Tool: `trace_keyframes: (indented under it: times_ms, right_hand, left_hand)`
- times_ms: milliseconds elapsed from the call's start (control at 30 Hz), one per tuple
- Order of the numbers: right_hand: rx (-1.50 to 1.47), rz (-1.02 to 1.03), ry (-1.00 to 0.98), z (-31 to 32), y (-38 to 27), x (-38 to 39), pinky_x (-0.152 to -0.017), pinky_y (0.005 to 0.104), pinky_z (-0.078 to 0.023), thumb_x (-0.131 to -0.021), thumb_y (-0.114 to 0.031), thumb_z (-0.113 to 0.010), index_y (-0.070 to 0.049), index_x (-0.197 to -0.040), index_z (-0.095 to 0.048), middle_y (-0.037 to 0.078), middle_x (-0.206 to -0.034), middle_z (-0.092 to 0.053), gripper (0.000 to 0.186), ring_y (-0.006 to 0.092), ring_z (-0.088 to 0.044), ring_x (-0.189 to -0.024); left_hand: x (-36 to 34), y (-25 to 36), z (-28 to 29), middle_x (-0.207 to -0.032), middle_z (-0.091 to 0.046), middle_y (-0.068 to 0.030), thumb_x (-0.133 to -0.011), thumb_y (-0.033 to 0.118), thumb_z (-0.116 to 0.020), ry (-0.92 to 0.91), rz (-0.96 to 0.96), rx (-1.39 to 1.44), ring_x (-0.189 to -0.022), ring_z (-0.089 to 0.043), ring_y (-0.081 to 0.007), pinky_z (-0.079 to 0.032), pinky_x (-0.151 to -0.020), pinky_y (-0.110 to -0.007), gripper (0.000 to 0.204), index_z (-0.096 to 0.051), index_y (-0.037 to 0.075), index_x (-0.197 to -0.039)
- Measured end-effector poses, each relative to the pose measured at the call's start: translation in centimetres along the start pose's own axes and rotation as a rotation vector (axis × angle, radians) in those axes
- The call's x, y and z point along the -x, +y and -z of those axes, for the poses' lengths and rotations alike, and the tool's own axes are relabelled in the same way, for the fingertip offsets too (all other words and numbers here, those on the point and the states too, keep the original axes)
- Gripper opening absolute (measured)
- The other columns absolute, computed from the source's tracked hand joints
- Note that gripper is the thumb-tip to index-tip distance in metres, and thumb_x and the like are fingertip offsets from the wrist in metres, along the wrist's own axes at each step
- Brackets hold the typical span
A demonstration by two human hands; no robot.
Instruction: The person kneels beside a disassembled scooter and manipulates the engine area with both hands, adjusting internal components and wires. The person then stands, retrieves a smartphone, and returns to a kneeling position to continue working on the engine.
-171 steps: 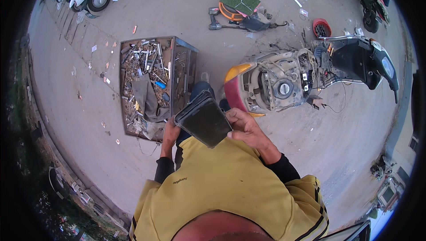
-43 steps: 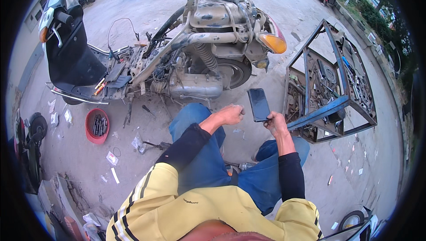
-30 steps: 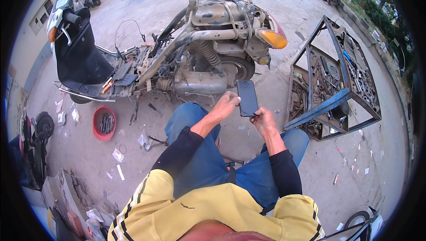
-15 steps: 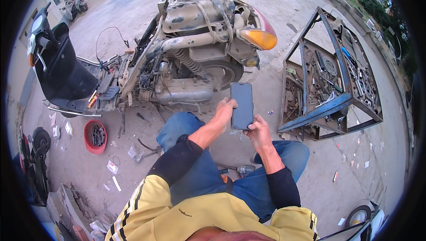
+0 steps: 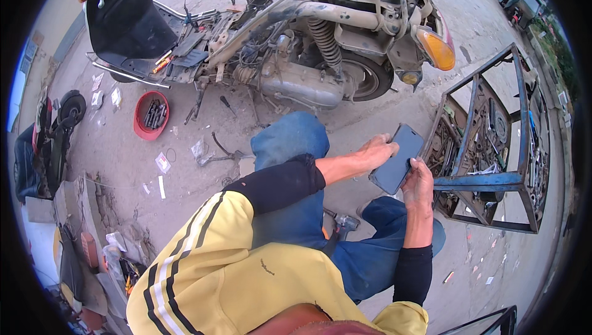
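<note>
I hold a dark smartphone between both hands in front of my knees, its dark face turned up and its top tilted to the right. My left hand grips its left long edge, the fingers partly hidden behind it. My right hand closes on the right edge near the lower corner, thumb on the rim. Beyond them stands a dusty, partly stripped scooter with its engine, spring and rear wheel exposed.
At right stands a blue-edged metal frame rack full of tools and parts. A red bowl-like container holds dark metal pieces at left. A screwdriver lies by the scooter, and a power tool lies between my legs.
The view has swung, so the scooter and rack sit farther right and the scooter higher. The phone has turned clockwise and sits farther right in the picture; both hands still hold it.
</note>
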State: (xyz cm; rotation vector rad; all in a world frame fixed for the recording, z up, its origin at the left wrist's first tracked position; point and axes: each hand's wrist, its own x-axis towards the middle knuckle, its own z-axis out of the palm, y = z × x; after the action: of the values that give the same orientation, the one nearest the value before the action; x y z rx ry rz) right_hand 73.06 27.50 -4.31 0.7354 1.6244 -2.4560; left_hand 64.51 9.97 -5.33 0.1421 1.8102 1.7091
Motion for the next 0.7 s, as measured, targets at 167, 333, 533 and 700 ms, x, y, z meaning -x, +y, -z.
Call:
trace_keyframes:
  times_ms: [167,333,533,700]
  right_hand:
    - [0.114,0.072,-0.107,-1.2,-1.7,-2.2,-0.08,0.0338,-0.054,-0.093,-0.015,-0.059,-0.008,-0.095,-0.06,0.003,-0.096,-0.062,0.006,0.0155,-0.064,-0.091]
    - [-0.019,0.116,-0.035,-1.5,-0.5,-4.7,-0.093,0.0298,-0.047,-0.093,-0.013,-0.058,-0.007,-0.096,-0.061,0.002,-0.098,-0.062,0.008,0.0141,-0.06,-0.098]
    - [-0.168,0.233,0.096,-1.5,-2.1,-4.0,-0.101,0.0363,-0.049,-0.092,-0.017,-0.059,-0.006,-0.105,-0.063,0.003,-0.106,-0.066,0.018,0.0198,-0.063,-0.104]
    - [-0.247,0.28,0.203,0.8,-2.4,-5.2,-0.097,0.0328,-0.05,-0.092,-0.015,-0.063,-0.011,-0.095,-0.065,0.002,-0.101,-0.07,0.005,0.0178,-0.066,-0.098]
  left_hand:
    - [0.3,-0.4,1.1,-0.097,-0.064,-0.0139,-0.089,0.026,-0.059,0.028,-0.047,0.114,-0.092,-0.058,-0.0229,-0.049,-0.081,-0.038,0.035,-0.063,-0.004,-0.106]
    - [-0.1,-0.8,2.2,-0.107,-0.069,-0.0163,-0.094,0.03,-0.059,0.054,-0.114,0.038,-0.099,-0.061,-0.0223,-0.048,-0.089,-0.038,0.042,-0.064,-0.006,-0.114]
    - [0.0,-1.7,4.4,-0.105,-0.075,-0.0138,-0.1,0.039,-0.054,-0.069,-0.271,0.186,-0.102,-0.064,-0.0256,-0.047,-0.096,-0.039,0.045,-0.062,-0.003,-0.114]
    - [2.6,0.9,4.6,-0.1,-0.077,-0.0136,-0.095,0.032,-0.061,-0.103,-0.436,-0.658,-0.107,-0.067,-0.0287,-0.05,-0.095,-0.04,0.038,-0.063,0.0,-0.114]
